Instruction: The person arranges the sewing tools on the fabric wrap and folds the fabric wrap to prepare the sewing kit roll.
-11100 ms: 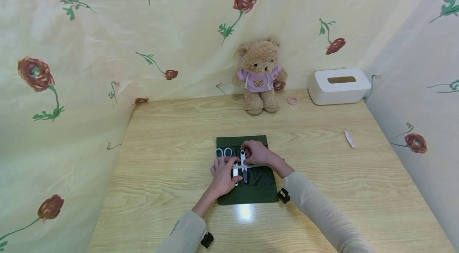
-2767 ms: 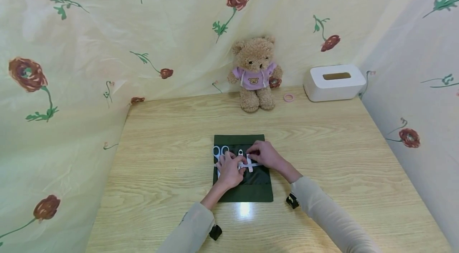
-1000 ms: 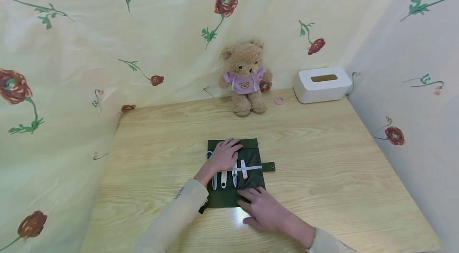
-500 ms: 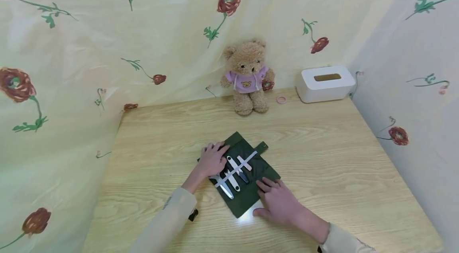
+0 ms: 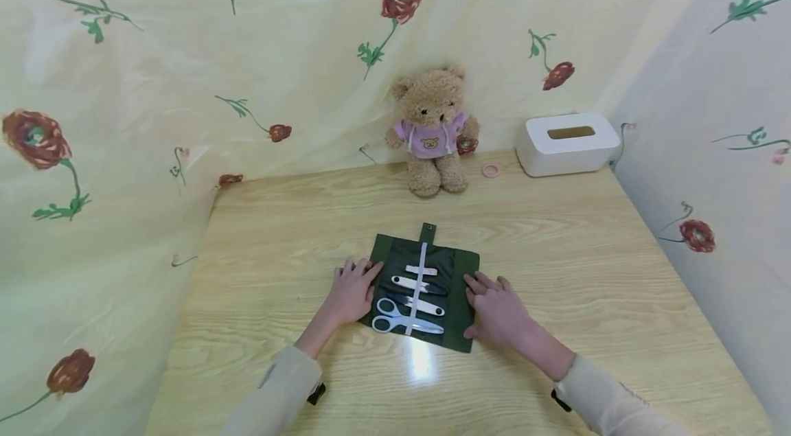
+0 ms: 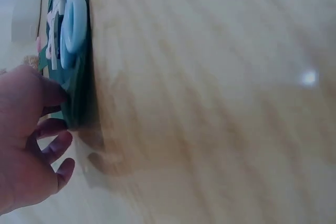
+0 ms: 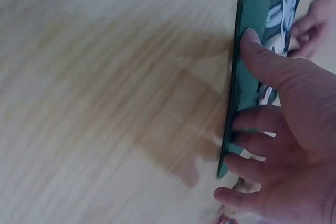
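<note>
A dark green tool pouch point(image 5: 460, 302) lies unfolded flat on the table, turned so its snap strap point(image 5: 428, 233) points to the far side. Under its pale elastic band point(image 5: 423, 256) sit scissors point(image 5: 397, 321) with light blue handles, two slim white-handled tools point(image 5: 404, 281) and a short whitish strip point(image 5: 429, 272). My left hand point(image 5: 349, 295) rests its fingers on the pouch's left edge beside the scissor handles. On the right edge lies my right hand point(image 5: 503, 312); its thumb point(image 7: 254, 45) presses the green flap in the right wrist view, with the other fingers stretched across the border.
A teddy bear point(image 5: 432, 134) in a lilac top sits at the back against the flowered cloth point(image 5: 334, 44). Right of it are a pink ring point(image 5: 490, 171) and a white tissue box point(image 5: 568, 154). The wooden table point(image 5: 278, 237) surrounds the pouch.
Earlier my hands worked the tools under the band, and the whitish strip came from the table's right side. Since then the pouch has turned counterclockwise, its strap swinging from right to far side.
</note>
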A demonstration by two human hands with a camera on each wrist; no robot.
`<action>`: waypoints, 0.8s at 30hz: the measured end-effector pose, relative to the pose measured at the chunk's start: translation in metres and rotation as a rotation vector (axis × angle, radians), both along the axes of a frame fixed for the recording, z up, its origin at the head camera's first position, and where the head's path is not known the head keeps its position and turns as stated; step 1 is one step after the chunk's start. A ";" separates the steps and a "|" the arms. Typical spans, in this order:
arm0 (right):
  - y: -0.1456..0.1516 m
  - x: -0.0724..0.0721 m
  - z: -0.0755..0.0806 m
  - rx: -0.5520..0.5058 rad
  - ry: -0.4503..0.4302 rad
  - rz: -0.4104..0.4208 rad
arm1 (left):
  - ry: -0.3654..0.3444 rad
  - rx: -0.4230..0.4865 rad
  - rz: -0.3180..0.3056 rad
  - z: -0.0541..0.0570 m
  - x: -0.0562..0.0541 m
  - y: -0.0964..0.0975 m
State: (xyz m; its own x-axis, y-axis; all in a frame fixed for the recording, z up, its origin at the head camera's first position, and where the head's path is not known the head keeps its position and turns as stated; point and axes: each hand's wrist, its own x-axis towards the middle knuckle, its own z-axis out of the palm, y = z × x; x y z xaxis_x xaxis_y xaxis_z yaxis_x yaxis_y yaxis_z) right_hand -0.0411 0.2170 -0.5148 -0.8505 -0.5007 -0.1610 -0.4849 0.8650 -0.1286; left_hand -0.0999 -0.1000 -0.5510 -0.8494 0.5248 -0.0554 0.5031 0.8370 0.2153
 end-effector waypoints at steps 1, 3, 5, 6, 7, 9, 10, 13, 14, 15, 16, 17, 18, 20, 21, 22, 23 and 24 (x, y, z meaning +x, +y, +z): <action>0.002 -0.004 0.001 0.005 -0.002 0.005 | 0.007 -0.003 -0.004 -0.001 0.003 -0.003; 0.007 -0.011 0.002 0.013 0.003 0.023 | 0.013 0.013 -0.008 -0.004 0.009 -0.008; 0.011 -0.019 0.002 0.003 0.004 0.049 | -0.001 0.038 -0.008 -0.007 0.017 -0.014; 0.012 -0.023 0.003 -0.006 0.003 0.064 | -0.008 0.052 -0.006 -0.007 0.021 -0.017; 0.013 -0.027 0.002 -0.015 -0.001 0.076 | -0.017 0.063 -0.003 -0.008 0.025 -0.019; 0.016 -0.032 0.001 -0.038 -0.008 0.100 | -0.028 0.087 0.007 -0.010 0.032 -0.023; 0.017 -0.033 0.000 -0.055 -0.012 0.110 | -0.025 0.096 0.011 -0.011 0.035 -0.025; 0.022 -0.032 -0.005 -0.124 -0.010 0.140 | -0.017 0.149 0.024 -0.015 0.043 -0.030; 0.025 -0.030 -0.007 -0.156 -0.007 0.154 | -0.017 0.171 0.029 -0.016 0.046 -0.032; 0.027 -0.027 -0.008 -0.187 -0.011 0.166 | -0.017 0.195 0.030 -0.018 0.048 -0.034; 0.031 -0.024 -0.010 -0.223 -0.015 0.176 | -0.021 0.215 0.024 -0.019 0.050 -0.036; 0.034 -0.020 -0.012 -0.251 -0.021 0.186 | -0.026 0.238 0.014 -0.020 0.052 -0.038; 0.037 -0.017 -0.013 -0.277 -0.035 0.193 | -0.034 0.256 0.004 -0.021 0.053 -0.041; 0.042 -0.012 -0.016 -0.300 -0.056 0.215 | -0.049 0.262 -0.015 -0.022 0.056 -0.045; 0.043 -0.011 -0.016 -0.305 -0.059 0.225 | -0.053 0.259 -0.028 -0.023 0.057 -0.046; 0.044 -0.010 -0.017 -0.305 -0.050 0.240 | -0.055 0.253 -0.042 -0.022 0.057 -0.047; 0.045 -0.010 -0.018 -0.306 -0.035 0.257 | -0.057 0.247 -0.052 -0.022 0.058 -0.047; 0.045 -0.010 -0.019 -0.306 -0.011 0.278 | -0.058 0.234 -0.060 -0.022 0.058 -0.047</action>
State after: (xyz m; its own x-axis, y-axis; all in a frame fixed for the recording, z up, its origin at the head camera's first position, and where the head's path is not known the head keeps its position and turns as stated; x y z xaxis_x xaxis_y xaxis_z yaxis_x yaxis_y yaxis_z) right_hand -0.0513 0.2624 -0.5339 -0.6753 -0.7372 0.0225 -0.6918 0.6225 -0.3659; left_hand -0.0420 -0.1470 -0.5731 -0.8155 0.5782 0.0252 0.5311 0.7303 0.4296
